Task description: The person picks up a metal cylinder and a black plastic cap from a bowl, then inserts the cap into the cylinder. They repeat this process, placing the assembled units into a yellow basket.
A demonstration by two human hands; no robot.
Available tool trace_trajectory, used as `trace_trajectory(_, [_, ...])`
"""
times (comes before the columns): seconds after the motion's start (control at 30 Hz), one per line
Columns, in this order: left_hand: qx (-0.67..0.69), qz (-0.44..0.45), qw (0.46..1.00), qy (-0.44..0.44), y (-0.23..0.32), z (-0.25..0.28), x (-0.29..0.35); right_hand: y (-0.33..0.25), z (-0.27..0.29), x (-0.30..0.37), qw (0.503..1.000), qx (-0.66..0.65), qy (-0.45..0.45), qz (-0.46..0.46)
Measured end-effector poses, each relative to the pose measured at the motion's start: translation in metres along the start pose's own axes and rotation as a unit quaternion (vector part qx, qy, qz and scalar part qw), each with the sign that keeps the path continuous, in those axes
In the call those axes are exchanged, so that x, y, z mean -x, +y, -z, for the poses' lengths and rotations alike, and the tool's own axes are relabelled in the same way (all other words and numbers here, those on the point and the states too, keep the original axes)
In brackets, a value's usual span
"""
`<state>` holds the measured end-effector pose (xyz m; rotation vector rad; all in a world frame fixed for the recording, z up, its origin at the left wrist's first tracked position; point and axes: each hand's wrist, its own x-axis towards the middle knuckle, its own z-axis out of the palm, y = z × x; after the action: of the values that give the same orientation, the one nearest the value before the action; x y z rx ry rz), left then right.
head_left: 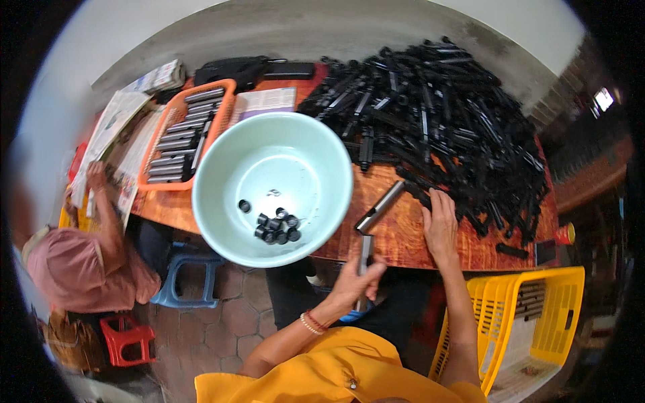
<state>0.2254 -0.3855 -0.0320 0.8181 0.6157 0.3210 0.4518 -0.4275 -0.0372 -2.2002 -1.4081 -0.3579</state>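
My left hand (pixel 355 285) is closed around a grey metal tube (pixel 365 250), which points up over the table's near edge. My right hand (pixel 441 225) rests at the near side of the pile, thumb and fingers around the black end (pixel 418 194) of another part. That part's silver metal tube (pixel 381 206) slants across the wooden tabletop, its lower end close to the tube in my left hand. Beside my left hand stands a wide pale-green basin (pixel 208 195) with several short black caps (pixel 270 235) at its bottom.
A large pile of black parts (pixel 430 114) covers the table's (pixel 396 245) right side. An orange basket (pixel 149 161) holds several metal tubes. Yellow crates (pixel 494 322) stand at my right. On the left another person (pixel 80 269) sits by newspapers, near blue (pixel 188 285) and red (pixel 127 339) stools.
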Motion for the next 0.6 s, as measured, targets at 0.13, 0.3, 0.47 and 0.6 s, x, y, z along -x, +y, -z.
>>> trace_trajectory(0.13, [-0.072, 0.003, 0.995, -0.068, 0.006, -0.013, -0.035, 0.019, -0.029, -0.009, 0.994, 0.098, -0.043, 0.009])
trace_trajectory(0.3, [-0.037, -0.046, 0.998, -0.026, 0.007, -0.021, -0.101, -0.008, 0.004, -0.01, 0.987, 0.074, -0.102, -0.096])
trace_trajectory(0.47, [-0.003, -0.047, 0.999, 0.007, 0.026, -0.024, -0.11, 0.013, 0.031, 0.017, 0.994, -0.039, -0.027, -0.094])
trace_trajectory(0.6, [-0.036, -0.072, 0.997, 0.016, 0.026, -0.016, -0.105, -0.009, 0.046, 0.031, 0.846, -0.419, -0.129, -0.303])
